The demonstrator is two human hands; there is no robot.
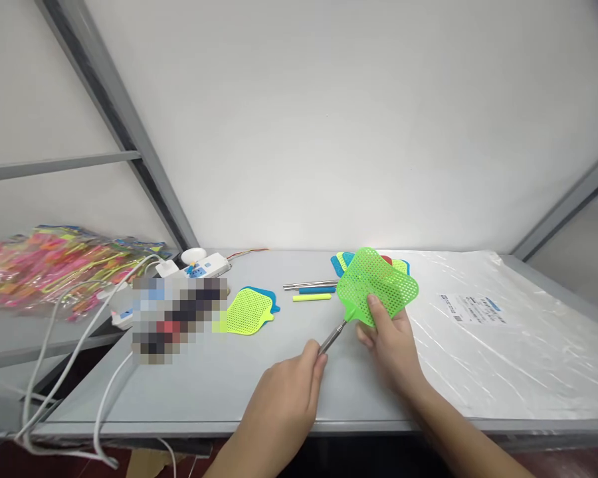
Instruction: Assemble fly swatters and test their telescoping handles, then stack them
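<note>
My right hand [391,342] is closed on a green perforated fly swatter head [373,282], thumb on its lower face. A metal telescopic rod [333,337] meets the neck of this head, and my left hand [292,388] is wrapped round the rod's lower part. How far the rod sits in the neck I cannot tell. Left of my hands, a yellow swatter head [249,312] lies over a blue one [266,295]. Behind the green head, more coloured swatter heads [339,263] lie partly hidden. Metal rods [309,285] lie by a blue tube [316,290] and a yellow tube [311,297].
White plastic sheeting with a label [476,310] covers the table's right side. Power strips [206,265] and white cables [72,358] are at the left, beside a blurred-out patch [174,322]. Bagged colourful items [60,272] fill the far left. A wall [329,133] stands behind.
</note>
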